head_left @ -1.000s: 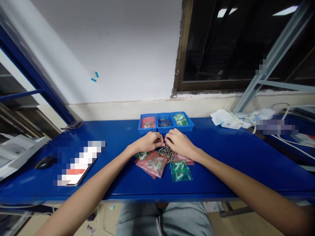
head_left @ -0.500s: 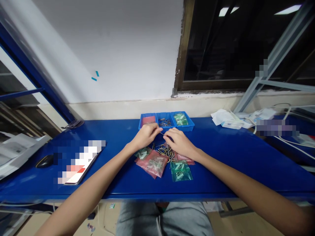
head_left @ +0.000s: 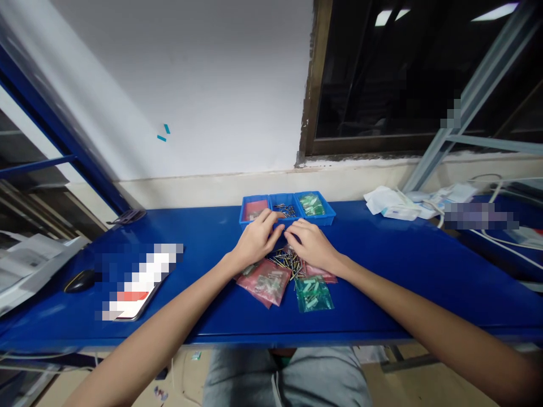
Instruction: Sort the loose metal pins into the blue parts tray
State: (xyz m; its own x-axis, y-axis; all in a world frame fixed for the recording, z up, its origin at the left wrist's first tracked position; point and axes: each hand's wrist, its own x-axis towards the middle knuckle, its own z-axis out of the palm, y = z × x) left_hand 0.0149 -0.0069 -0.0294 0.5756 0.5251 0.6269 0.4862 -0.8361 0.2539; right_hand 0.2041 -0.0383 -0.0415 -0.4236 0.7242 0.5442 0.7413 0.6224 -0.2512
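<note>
Loose metal pins point(head_left: 288, 261), silver and brass-coloured, lie in a tangled heap on the blue table point(head_left: 407, 271), just on the wearer's side of the two hands and partly overlapped by the right one in this view. Left hand point(head_left: 255, 238): half open, palm down, forefinger reaching forward, thumb parted from it; any small piece at the tips cannot be made out. Right hand point(head_left: 313, 243): fingers bent, thumb tip close to the forefinger tip; whether a pin is pinched there, cannot tell. The two sets of fingertips nearly meet beyond the heap — close to the near edge of the middle bin. Bordering the heap on the left, pink bags point(head_left: 268, 282) overlap one another, with pale pieces visible in the top one; a smaller bag point(head_left: 249, 269) shows partly beneath the left wrist. On the near right, a green bag point(head_left: 314, 295) with white pieces inside lies flat; another pink bag point(head_left: 321, 274) is partly covered by the right hand and wrist. Beyond the hands, three blue bins stand side by side: left bin point(head_left: 242, 210) with pink bagging, middle bin point(head_left: 282, 199) with more metal pieces, right bin point(head_left: 330, 213) with green bags. Farther out — a black mouse point(head_left: 80, 281) and a pixelated flat device point(head_left: 138, 314) at left, white packets point(head_left: 392, 204) and cables point(head_left: 494, 236) at right.
</note>
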